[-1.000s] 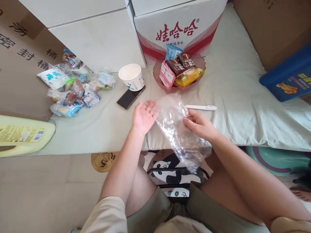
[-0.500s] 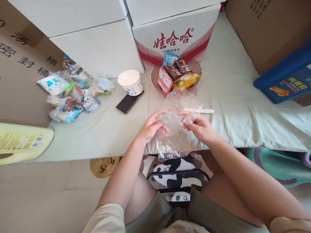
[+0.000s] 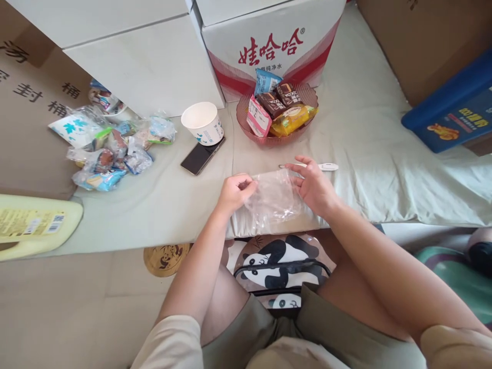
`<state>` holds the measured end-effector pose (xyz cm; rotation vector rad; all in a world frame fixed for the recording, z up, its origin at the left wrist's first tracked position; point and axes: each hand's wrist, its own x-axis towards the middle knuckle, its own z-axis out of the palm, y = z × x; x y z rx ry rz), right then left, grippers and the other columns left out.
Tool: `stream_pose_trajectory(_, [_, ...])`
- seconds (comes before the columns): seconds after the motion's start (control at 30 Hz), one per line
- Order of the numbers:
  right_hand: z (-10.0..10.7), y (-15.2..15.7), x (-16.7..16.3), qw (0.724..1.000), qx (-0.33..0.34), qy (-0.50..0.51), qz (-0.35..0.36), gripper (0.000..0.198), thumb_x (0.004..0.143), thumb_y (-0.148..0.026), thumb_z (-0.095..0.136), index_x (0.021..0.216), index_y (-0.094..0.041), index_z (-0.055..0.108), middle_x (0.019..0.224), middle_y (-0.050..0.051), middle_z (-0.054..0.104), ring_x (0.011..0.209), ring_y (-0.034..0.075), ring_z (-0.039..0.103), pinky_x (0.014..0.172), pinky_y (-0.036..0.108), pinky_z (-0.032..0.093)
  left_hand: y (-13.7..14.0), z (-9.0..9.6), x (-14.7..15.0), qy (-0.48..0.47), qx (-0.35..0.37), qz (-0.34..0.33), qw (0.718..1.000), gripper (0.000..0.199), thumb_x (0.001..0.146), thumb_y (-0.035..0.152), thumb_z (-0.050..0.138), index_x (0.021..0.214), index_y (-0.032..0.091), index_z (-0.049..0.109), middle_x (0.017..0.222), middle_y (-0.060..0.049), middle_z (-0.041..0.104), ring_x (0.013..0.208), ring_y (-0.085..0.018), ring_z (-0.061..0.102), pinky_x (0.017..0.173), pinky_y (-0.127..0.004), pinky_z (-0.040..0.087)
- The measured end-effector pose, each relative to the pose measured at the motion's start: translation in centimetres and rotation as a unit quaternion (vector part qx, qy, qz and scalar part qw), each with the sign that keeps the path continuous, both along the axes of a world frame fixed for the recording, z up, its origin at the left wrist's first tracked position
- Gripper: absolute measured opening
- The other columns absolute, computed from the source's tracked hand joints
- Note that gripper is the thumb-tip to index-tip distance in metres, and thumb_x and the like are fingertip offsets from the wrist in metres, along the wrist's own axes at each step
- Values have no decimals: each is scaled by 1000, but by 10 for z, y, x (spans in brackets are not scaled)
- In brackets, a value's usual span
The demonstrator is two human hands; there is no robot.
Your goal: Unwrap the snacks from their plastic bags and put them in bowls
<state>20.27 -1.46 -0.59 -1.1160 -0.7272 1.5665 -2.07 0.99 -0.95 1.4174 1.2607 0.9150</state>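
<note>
Clear bag (image 3: 273, 200): was spread between the two hands over the front part of the cloth-covered table (image 3: 172, 215); whether it rested on the surface could not be told.
Left hand (image 3: 233, 195): thumb and fingers were pinched together on the near-side film at the left edge.
Right hand (image 3: 315, 188): fingers stood spread at the right edge, with no firm pinch to be seen.
Film: looked thin and limp, so it was judged very light, slippery and easy to crumple or tear.
Best hold: the upper corners, between thumb and fingertip, seemed surest.
White tool (image 3: 328, 167): lay just behind the right hand, partly covered by its fingers, the nearest thing in the way.
Pink bowl (image 3: 284, 140): stood beyond the film, carrying wrapped snacks (image 3: 292, 119).
Paper cup (image 3: 210, 134): stood partly on the black phone (image 3: 202, 158), beyond the left hand.
Wrapped packets (image 3: 117, 145): lay heaped well to the left.
</note>
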Motion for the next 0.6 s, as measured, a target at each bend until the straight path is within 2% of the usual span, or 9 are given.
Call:
stream_pose_trajectory(0.03, [-1,1,-3,999,4,-34,-1,64,71,-53,76,123,-33,45,126,4,59,86,15,61,78,33,54,0,-2,-1,21,15,20,999,17,71,31,75,72,18,65,70,1,62,62,-10,53,58,-23,41])
stream_pose_trajectory(0.07, [-1,3,-6,997,10,-70,8,75,67,-47,80,129,-33,41,126,5,59,84,15,61,76,33,54,-1,-2,-1,11,20,42,999,23,67,28,79,84,20,66,75,2,63,63,-10,54,60,-22,42])
stream_pose_trajectory(0.17, [1,3,-14,983,25,-165,75,94,64,-33,83,143,-30,32,105,4,64,70,16,57,69,34,52,-4,1,1,-145,-17,85,986,62,60,27,86,115,28,56,94,2,68,77,-11,64,72,-23,50])
stream_pose_trajectory(0.23, [5,2,-16,981,46,-168,85,89,69,-31,79,144,-29,32,89,1,63,67,17,56,67,35,50,-8,6,5,-234,-89,48,967,72,57,32,90,119,30,53,98,0,69,85,-15,68,78,-29,54])
stream_pose_trajectory(0.27, [7,1,-16,984,62,-152,69,86,71,-32,79,144,-30,33,88,0,63,70,17,58,69,35,51,-11,7,7,-246,-127,21,961,70,56,35,91,117,27,56,96,0,70,86,-17,70,78,-31,55])
stream_pose_trajectory(0.37, [10,-2,-12,992,89,-84,16,79,69,-38,81,137,-33,41,105,3,66,87,19,64,80,35,54,-15,10,14,-205,-195,-9,959,49,61,39,89,97,19,62,80,-2,71,76,-19,71,74,-31,55])
stream_pose_trajectory(0.47, [7,-4,-6,991,49,-83,89,50,69,-44,80,112,-25,61,101,4,68,88,20,66,82,36,53,-15,9,15,-189,-177,8,966,40,68,36,84,98,19,63,80,-1,73,72,-15,71,72,-28,56])
stream_pose_trajectory(0.53, [3,-5,-3,986,30,-106,128,34,74,-46,75,94,-21,64,90,4,68,81,18,65,80,36,53,-13,7,13,-156,-156,-8,975,42,71,34,81,106,20,63,79,0,74,67,-13,70,66,-25,54])
stream_pose_trajectory(0.6, [0,-6,-2,984,38,-131,115,28,79,-47,70,87,-21,63,85,3,68,77,18,65,78,36,53,-12,6,10,-96,-142,-29,985,40,74,34,79,107,20,62,71,2,72,56,-11,65,55,-22,49])
